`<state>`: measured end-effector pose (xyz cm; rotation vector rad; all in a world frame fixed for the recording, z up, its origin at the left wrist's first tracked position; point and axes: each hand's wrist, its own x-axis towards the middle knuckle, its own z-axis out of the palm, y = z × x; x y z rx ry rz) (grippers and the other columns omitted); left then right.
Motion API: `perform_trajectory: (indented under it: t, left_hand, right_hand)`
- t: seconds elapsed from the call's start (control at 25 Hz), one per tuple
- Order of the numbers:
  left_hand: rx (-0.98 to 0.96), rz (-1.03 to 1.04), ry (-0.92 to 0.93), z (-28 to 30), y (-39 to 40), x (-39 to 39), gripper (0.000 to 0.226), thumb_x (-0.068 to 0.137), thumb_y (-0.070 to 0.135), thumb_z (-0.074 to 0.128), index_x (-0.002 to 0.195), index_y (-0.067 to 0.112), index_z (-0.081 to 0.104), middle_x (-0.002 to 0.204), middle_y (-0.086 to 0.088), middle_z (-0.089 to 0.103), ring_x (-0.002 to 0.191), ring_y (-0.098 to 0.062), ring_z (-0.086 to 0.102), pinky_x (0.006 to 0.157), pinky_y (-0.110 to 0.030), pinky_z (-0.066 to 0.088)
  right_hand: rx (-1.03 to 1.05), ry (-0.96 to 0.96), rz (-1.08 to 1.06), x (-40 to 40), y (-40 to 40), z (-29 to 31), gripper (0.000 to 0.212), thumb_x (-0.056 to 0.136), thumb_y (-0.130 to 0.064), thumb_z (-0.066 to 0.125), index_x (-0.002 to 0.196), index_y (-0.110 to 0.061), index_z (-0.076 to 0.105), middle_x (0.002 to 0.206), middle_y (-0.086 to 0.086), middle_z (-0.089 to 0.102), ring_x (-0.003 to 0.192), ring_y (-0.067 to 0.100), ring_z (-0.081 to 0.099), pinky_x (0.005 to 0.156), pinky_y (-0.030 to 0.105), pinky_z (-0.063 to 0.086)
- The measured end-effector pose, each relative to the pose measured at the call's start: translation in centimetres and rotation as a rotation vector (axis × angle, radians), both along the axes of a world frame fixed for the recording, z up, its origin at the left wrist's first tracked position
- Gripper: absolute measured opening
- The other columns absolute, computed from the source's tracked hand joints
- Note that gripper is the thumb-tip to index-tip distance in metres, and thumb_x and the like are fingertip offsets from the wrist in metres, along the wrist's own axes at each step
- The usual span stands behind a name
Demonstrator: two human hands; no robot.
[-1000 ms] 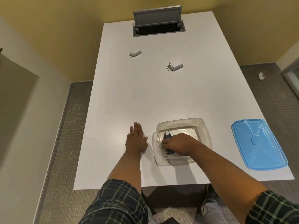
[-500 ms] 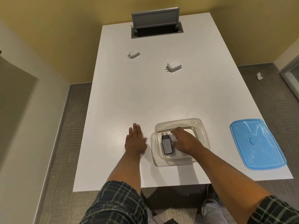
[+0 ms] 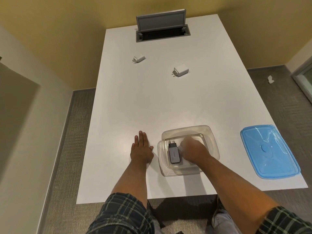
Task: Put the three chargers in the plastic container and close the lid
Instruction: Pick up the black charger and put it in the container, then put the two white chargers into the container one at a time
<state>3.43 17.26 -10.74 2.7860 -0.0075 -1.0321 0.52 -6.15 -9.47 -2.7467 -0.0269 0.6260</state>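
Grey charger (image 3: 174, 152): released a second ago, now lying flat in the plastic container (image 3: 213, 139). Right hand (image 3: 192, 150) beside it, loosely curled, empty. Left hand (image 3: 141, 149) flat on the surface (image 3: 152, 107). Lid (image 3: 268, 151) off, right. Two white chargers (image 3: 181, 72) (image 3: 139, 59) remain far off.

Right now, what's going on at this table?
A person is packing chargers into a clear plastic container. One grey-and-black charger lies inside; the right hand sits beside it in the container, holding nothing visible. The left hand rests flat on the white table. Two white chargers wait at the far end; the blue lid lies off to the right.
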Motion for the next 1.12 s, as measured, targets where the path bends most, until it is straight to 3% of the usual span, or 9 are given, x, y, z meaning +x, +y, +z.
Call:
perform_trajectory:
  t: [0.28, 0.48, 0.64, 0.76, 0.88, 1.0, 1.12]
  left_hand:
    - [-0.006, -0.003, -0.016, -0.1, 0.1, 0.0, 0.072, 0.111, 0.035, 0.024, 0.160, 0.011, -0.024, 0.167, -0.004, -0.032, 0.159, -0.027, -0.019, 0.131, -0.043, 0.002]
    - [-0.010, -0.009, -0.061, -0.6, 0.2, -0.2, 0.072, 0.111, 0.036, 0.024, 0.160, 0.011, -0.022, 0.168, -0.005, -0.030, 0.160, -0.028, -0.018, 0.131, -0.044, 0.004]
    - [-0.023, 0.006, -0.127, -1.1, 0.2, -0.6, 0.072, 0.110, 0.037, 0.025, 0.162, 0.011, -0.017, 0.170, -0.005, -0.025, 0.161, -0.029, -0.014, 0.131, -0.045, 0.008]
    - [0.010, 0.024, -0.239, -1.5, -0.2, -1.2, 0.071, 0.110, 0.038, 0.025, 0.163, 0.010, -0.013, 0.172, -0.006, -0.018, 0.161, -0.028, -0.008, 0.131, -0.042, 0.010]
    - [0.008, 0.004, -0.326, -1.5, -0.3, -1.0, 0.069, 0.110, 0.038, 0.025, 0.164, 0.011, -0.008, 0.173, -0.006, -0.013, 0.162, -0.025, -0.002, 0.131, -0.040, 0.009]
    - [-0.023, -0.050, -0.390, -1.2, -0.3, 0.6, 0.067, 0.110, 0.036, 0.026, 0.165, 0.013, -0.004, 0.173, -0.004, -0.008, 0.162, -0.021, 0.001, 0.131, -0.038, 0.009]
    - [-0.049, -0.069, -0.383, -0.7, -0.6, 2.9, 0.065, 0.111, 0.033, 0.025, 0.165, 0.013, -0.005, 0.174, -0.002, -0.007, 0.162, -0.020, 0.001, 0.131, -0.038, 0.010]
  right_hand:
    - [-0.051, -0.027, 0.037, 0.0, 0.3, -0.1, 0.035, 0.086, -0.040, 0.068, 0.110, -0.015, 0.067, 0.120, 0.004, 0.053, 0.097, 0.028, 0.065, 0.065, 0.031, 0.044]
    - [-0.037, -0.061, 0.072, 0.2, 0.4, -0.1, 0.027, 0.091, -0.041, 0.062, 0.116, -0.034, 0.068, 0.114, 0.003, 0.057, 0.095, 0.026, 0.067, 0.065, 0.029, 0.045]
    - [-0.052, -0.085, 0.130, 0.3, -0.2, 0.0, 0.026, 0.095, -0.043, 0.054, 0.099, -0.021, 0.068, 0.108, -0.001, 0.057, 0.091, 0.026, 0.067, 0.067, 0.033, 0.050]
    - [0.006, -0.328, 0.285, 0.1, -0.7, 1.1, 0.032, 0.097, -0.045, 0.051, 0.084, -0.021, 0.069, 0.085, -0.002, 0.064, 0.072, 0.026, 0.068, 0.058, 0.034, 0.052]
    - [0.110, -0.676, 0.449, 0.9, 0.0, 2.9, 0.039, 0.093, -0.045, 0.060, 0.062, -0.022, 0.064, 0.056, -0.004, 0.056, 0.046, 0.018, 0.055, 0.042, 0.024, 0.035]
    - [0.165, -0.738, 0.330, 4.0, 1.2, 5.3, 0.055, 0.099, -0.052, 0.045, 0.055, -0.019, 0.055, 0.052, -0.005, 0.049, 0.044, 0.014, 0.049, 0.045, 0.021, 0.026]
    - [0.138, -0.651, 0.143, 8.3, 1.4, 7.0, 0.053, 0.101, -0.059, 0.030, 0.066, -0.025, 0.052, 0.065, -0.009, 0.045, 0.058, 0.018, 0.060, 0.055, 0.024, 0.029]
